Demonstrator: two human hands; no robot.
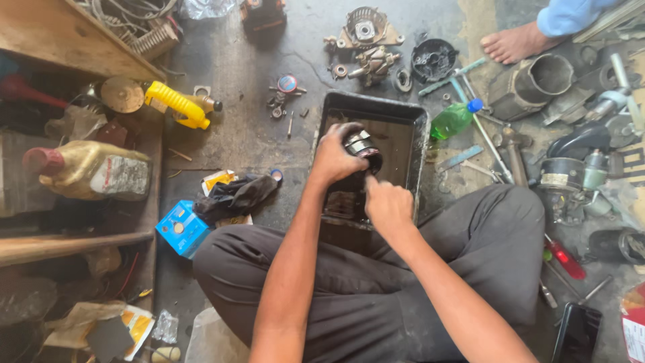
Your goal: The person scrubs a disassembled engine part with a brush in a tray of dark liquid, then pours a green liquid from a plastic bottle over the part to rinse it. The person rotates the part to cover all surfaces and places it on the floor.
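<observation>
While the left hand point(334, 156) grips a round metal motor part point(363, 146), it hangs over the black tray point(420, 134)
The part's axis tilts toward the right hand point(388, 206), which sits just below it, fingers curled shut; whether they pinch anything I cannot tell

A motor repair workshop: dismantled grey metal motor housings point(366, 28) and a red-handled screwdriver point(564, 257) lie scattered over the oil-stained concrete floor point(235, 128) round a black metal tray point(403, 121).

Dark cylindrical metal motor part point(363, 146), banded silver, tilted, held above black tray.
</observation>
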